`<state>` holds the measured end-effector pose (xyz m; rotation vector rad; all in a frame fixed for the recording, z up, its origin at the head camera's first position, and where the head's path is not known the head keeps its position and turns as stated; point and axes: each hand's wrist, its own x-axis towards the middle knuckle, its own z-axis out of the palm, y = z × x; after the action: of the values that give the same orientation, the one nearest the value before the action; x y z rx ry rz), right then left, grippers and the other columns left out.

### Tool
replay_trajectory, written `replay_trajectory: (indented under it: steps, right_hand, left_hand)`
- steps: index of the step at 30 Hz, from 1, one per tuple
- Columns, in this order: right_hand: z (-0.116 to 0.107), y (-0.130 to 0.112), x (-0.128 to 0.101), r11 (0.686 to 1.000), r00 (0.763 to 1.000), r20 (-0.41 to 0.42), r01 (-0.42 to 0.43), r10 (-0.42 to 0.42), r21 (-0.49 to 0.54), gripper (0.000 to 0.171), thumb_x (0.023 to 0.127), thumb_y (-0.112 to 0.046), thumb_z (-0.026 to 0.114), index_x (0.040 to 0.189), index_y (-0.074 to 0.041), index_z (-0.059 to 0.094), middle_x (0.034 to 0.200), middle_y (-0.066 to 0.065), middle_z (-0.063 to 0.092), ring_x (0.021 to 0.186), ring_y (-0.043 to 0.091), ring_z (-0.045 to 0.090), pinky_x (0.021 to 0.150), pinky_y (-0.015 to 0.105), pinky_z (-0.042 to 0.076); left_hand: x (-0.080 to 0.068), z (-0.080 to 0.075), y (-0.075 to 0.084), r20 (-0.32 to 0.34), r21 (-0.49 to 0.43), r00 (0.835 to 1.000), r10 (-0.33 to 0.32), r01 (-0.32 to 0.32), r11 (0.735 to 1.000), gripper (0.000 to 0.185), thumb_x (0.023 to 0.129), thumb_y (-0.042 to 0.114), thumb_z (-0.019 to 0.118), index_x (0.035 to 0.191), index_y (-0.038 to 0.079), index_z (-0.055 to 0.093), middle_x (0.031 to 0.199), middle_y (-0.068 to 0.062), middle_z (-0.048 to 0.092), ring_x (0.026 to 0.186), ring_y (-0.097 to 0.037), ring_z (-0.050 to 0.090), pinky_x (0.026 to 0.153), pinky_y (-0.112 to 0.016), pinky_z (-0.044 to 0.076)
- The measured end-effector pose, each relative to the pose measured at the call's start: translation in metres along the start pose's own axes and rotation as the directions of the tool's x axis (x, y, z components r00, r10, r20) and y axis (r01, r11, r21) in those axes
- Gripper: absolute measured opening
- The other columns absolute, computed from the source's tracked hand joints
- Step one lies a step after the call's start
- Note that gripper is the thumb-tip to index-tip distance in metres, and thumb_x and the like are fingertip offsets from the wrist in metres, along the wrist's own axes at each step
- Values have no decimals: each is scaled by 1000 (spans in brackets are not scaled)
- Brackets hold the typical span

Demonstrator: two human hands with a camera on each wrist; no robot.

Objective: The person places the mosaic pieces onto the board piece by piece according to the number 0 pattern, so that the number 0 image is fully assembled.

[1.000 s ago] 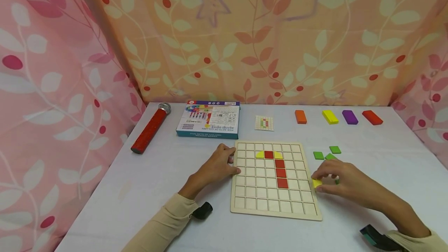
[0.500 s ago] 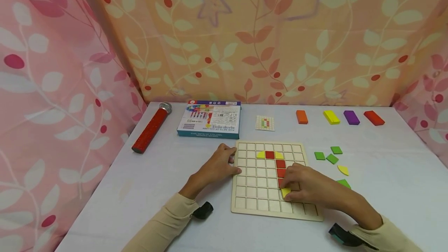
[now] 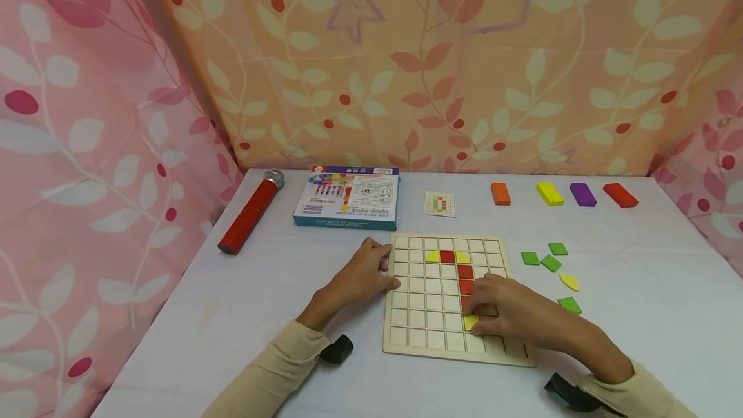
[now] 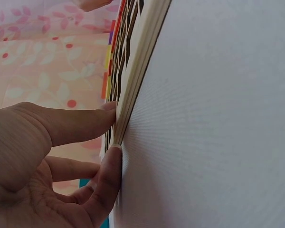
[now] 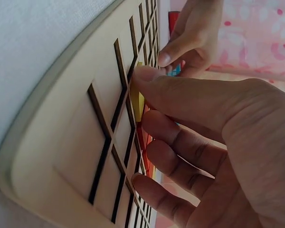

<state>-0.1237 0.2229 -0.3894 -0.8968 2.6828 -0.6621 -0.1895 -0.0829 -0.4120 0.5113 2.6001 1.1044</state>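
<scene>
Misalignment is your risk: your right hand (image 3: 511, 315) pinches the yellow tile (image 3: 471, 322) over a board (image 3: 400, 340) cell just below the red column (image 3: 465, 279). Tilted, it could jam on the grid ribs. Your left hand (image 3: 360, 276) presses flat-fingered against the board's left edge; ease off and the board may slide on the bench (image 3: 232, 315).

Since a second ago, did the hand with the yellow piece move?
Yes. The right hand carried the yellow piece leftward from the table beside the wooden board onto its grid, just below the red column.
</scene>
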Motion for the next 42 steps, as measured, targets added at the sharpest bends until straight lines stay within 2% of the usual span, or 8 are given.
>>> replay_trajectory:
  steps: [5, 11, 17, 24, 28, 32, 37, 42]
  right_hand:
    - [-4, 2, -1, 999, 1000, -4, 1, -1, 50, 19, 91, -36, 84, 109, -35, 79, 107, -22, 66, 102, 6, 56, 92, 32, 53]
    - [-17, 16, -16, 991, 995, -56, -81, 87, 106, 24, 91, -37, 84, 113, -31, 79, 106, -18, 68, 101, 8, 57, 87, 26, 53]
    - [-26, 45, -45, 981, 973, -126, -189, 194, 49, 32, 88, -40, 87, 115, -27, 77, 111, -17, 70, 101, 6, 59, 82, 25, 54]
    - [-33, 80, -83, 945, 929, -191, -327, 317, -17, 37, 81, -36, 92, 113, -23, 78, 112, -9, 72, 93, -1, 57, 76, 24, 52]
    - [-37, 96, -98, 922, 909, -194, -385, 368, -54, 37, 80, -33, 93, 113, -21, 79, 112, -5, 72, 91, -3, 53, 74, 23, 52]
    - [-38, 103, -104, 916, 907, -201, -392, 370, -81, 36, 80, -30, 93, 112, -20, 80, 110, -5, 71, 89, -3, 52, 73, 23, 52]
    - [-38, 104, -102, 914, 905, -205, -396, 372, -89, 38, 80, -30, 93, 114, -18, 80, 113, 0, 71, 94, 10, 58, 72, 23, 53]
    - [-39, 103, -96, 909, 903, -147, -413, 403, -50, 38, 85, -26, 89, 118, -10, 79, 114, 5, 73, 98, 21, 60, 75, 29, 56]
  left_hand:
    - [-1, 0, 0, 0, 2, 1000, 8, -8, 1000, 77, 90, 13, 86, 154, -7, 48, 119, -12, 48, 103, -20, 51, 85, -34, 44]
    - [-1, -1, 0, -1, 2, 1000, 26, -26, 1000, 75, 91, 12, 85, 153, -8, 48, 121, -13, 48, 103, -20, 50, 87, -34, 44]
    - [-2, -2, 1, -1, 0, 1000, 14, -14, 1000, 76, 91, 13, 85, 154, -8, 47, 123, -13, 48, 104, -20, 51, 87, -35, 45]
    - [-1, -1, 0, -2, -3, 1000, 8, -8, 1000, 77, 91, 13, 85, 154, -8, 47, 124, -13, 48, 105, -19, 52, 89, -35, 46]
    - [-1, -1, 1, -4, 0, 1000, 9, -9, 1000, 77, 91, 13, 85, 154, -8, 47, 123, -13, 48, 105, -19, 52, 88, -35, 47]
    - [-1, 0, 0, -4, 9, 1000, 10, -10, 1000, 76, 91, 13, 85, 154, -7, 48, 122, -12, 48, 104, -19, 51, 87, -34, 46]
    - [-1, 0, 0, -2, 12, 1000, 6, -6, 1000, 76, 91, 13, 85, 154, -7, 47, 122, -12, 48, 104, -19, 51, 87, -34, 45]
    - [-1, 0, 0, -1, 7, 1000, 8, -8, 1000, 76, 91, 13, 85, 154, -7, 48, 121, -12, 48, 104, -20, 51, 87, -35, 44]
